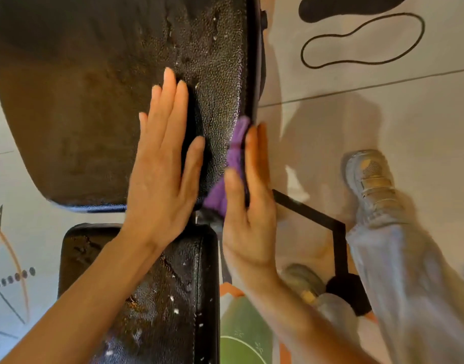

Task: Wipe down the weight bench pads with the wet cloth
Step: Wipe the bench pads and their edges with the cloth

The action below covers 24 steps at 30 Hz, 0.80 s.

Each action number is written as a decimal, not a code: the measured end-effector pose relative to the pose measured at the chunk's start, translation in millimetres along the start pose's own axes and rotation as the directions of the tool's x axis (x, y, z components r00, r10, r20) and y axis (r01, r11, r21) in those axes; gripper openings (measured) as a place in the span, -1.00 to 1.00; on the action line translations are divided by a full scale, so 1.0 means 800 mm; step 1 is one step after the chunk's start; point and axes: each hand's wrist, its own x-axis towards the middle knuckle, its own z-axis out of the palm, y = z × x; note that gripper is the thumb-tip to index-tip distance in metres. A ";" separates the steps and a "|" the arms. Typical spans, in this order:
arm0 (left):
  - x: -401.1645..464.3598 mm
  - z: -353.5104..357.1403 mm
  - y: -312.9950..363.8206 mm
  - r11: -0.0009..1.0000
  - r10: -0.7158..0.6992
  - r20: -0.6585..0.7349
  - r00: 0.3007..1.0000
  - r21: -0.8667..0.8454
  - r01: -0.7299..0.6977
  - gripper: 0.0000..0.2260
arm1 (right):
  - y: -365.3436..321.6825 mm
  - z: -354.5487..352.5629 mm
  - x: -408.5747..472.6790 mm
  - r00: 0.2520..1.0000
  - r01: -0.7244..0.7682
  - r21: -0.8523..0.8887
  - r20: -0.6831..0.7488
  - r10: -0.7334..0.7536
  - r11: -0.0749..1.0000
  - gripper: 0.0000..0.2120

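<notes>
The black back pad (89, 106) of the weight bench fills the upper left, its right part glistening with droplets. Below it lies the smaller black seat pad (173, 298), also wet. My left hand (162, 169) rests flat on the back pad's lower right area, fingers together and extended. My right hand (249, 200) presses a purple cloth (235, 158) against the pad's right side edge, fingers straight and thumb over the cloth. Part of the cloth is hidden under my palm.
The bench's black metal frame (338, 245) juts out to the right over a pale tiled floor. My leg in light jeans (399, 271) and a grey sneaker (370, 185) stand beside it. A black looped band (362, 38) lies on the floor top right.
</notes>
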 end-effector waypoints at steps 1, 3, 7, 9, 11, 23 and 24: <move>-0.013 -0.006 -0.007 1.000 -0.008 0.028 1.000 0.007 0.008 -0.50 | -0.004 0.002 0.028 1.000 0.003 0.006 -0.031 -0.003 1.000 -0.54; -0.029 -0.013 -0.021 1.000 -0.025 0.079 0.997 0.012 0.024 -0.48 | -0.014 -0.001 0.085 0.990 0.090 -0.021 -0.106 -0.092 0.996 -0.54; -0.035 -0.009 -0.032 1.000 -0.017 0.110 0.994 -0.015 0.019 -0.47 | 0.000 0.002 0.025 0.994 0.062 -0.006 -0.094 -0.063 0.998 -0.53; -0.036 -0.006 -0.034 1.000 -0.005 0.101 0.995 -0.024 0.008 -0.46 | 0.001 0.001 -0.030 1.000 0.014 -0.001 -0.024 -0.014 1.000 -0.51; -0.036 -0.005 -0.036 0.999 0.008 0.101 0.995 -0.040 -0.004 -0.47 | 0.004 -0.001 -0.011 1.000 0.019 0.002 -0.008 -0.019 1.000 -0.49; -0.037 0.000 -0.039 0.997 0.024 0.079 0.997 -0.069 -0.019 -0.45 | -0.009 0.001 0.017 0.994 0.068 -0.150 -0.076 -0.080 0.986 -0.50; -0.037 0.000 -0.039 0.997 0.022 0.076 0.997 -0.073 -0.017 -0.44 | -0.017 0.003 0.052 0.989 0.073 -0.178 -0.114 -0.094 0.981 -0.52</move>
